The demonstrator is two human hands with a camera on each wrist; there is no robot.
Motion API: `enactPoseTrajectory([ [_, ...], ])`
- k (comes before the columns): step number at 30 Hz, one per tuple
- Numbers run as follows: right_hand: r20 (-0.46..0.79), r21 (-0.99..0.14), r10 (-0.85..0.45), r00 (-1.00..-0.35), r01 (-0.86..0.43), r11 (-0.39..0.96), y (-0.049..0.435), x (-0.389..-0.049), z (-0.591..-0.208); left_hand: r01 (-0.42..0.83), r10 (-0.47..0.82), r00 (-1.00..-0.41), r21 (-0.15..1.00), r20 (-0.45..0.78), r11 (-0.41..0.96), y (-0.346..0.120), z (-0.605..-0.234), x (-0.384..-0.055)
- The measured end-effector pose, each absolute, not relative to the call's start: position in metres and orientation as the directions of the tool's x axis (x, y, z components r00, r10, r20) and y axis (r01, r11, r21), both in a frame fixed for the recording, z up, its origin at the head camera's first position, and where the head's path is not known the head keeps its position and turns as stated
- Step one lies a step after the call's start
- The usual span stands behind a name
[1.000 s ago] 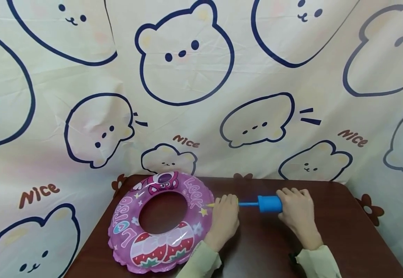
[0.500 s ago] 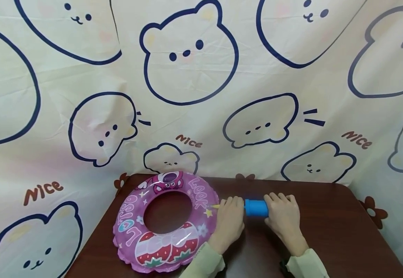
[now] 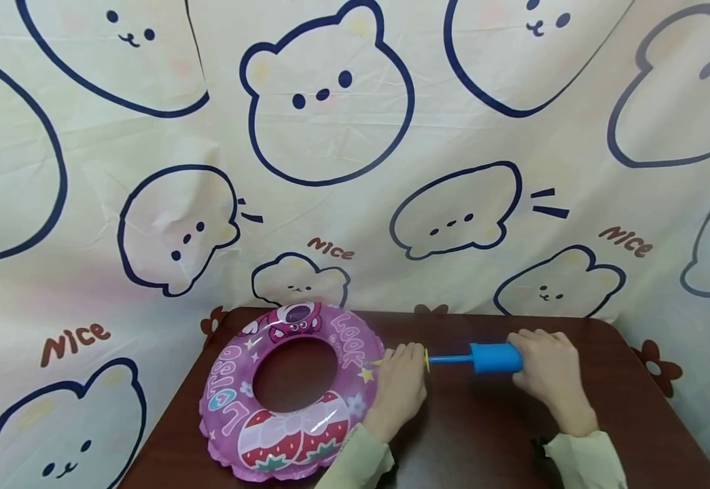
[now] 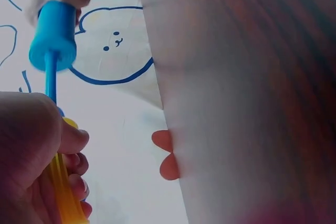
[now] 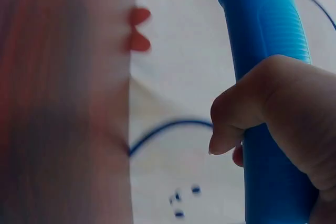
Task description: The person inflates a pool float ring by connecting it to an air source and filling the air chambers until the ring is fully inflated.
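A blue hand pump (image 3: 494,358) is held level over the table between my hands, its thin blue rod (image 3: 449,359) bare between them. My right hand (image 3: 550,370) grips the thick barrel; in the right wrist view the thumb curls round its ribbed side (image 5: 273,30). My left hand (image 3: 399,387) holds the yellow end piece (image 4: 65,192), with fingers wrapped about it. A yellow tip pokes out on the left of that hand, over the edge of a purple inflatable swim ring (image 3: 220,380). Whether the tip touches the ring, I cannot tell. The ring looks plump, printed with strawberries and letters.
The dark brown tabletop (image 3: 611,394) extends beneath the ring and both hands. A pale curtain with bear drawings (image 3: 330,149) hangs close behind the table and along its sides.
Half a second ago the right hand and barrel were pushed left, close to my left hand. Now they are drawn back to the right, with a long stretch of rod showing. The left hand stays near the ring.
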State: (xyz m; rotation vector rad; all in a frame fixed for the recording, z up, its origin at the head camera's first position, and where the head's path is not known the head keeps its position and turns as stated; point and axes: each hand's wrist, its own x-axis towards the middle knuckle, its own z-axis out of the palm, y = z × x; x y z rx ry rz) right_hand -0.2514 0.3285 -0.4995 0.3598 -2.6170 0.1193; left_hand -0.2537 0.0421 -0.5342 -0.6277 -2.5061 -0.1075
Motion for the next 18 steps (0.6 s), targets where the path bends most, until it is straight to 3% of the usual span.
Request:
enactPoseTrajectory([
  [9,0.562,-0.008,-0.176,-0.808,-0.218,0.976,0.364,-0.249,-0.491,0.424,0.38,-0.763,-0.039,0.523,0.905,0.043,-0.535,-0.255],
  [14,0.602,0.041,-0.212,-0.77,-0.235,0.971,0.35,-0.252,-0.495,0.408,0.38,-0.749,-0.074,0.543,0.91,0.049,-0.539,-0.255],
  [18,0.577,0.063,-0.238,-0.781,-0.248,0.967,0.33,-0.254,-0.501,0.387,0.372,-0.726,-0.103,0.579,0.916,0.051,-0.542,-0.254],
])
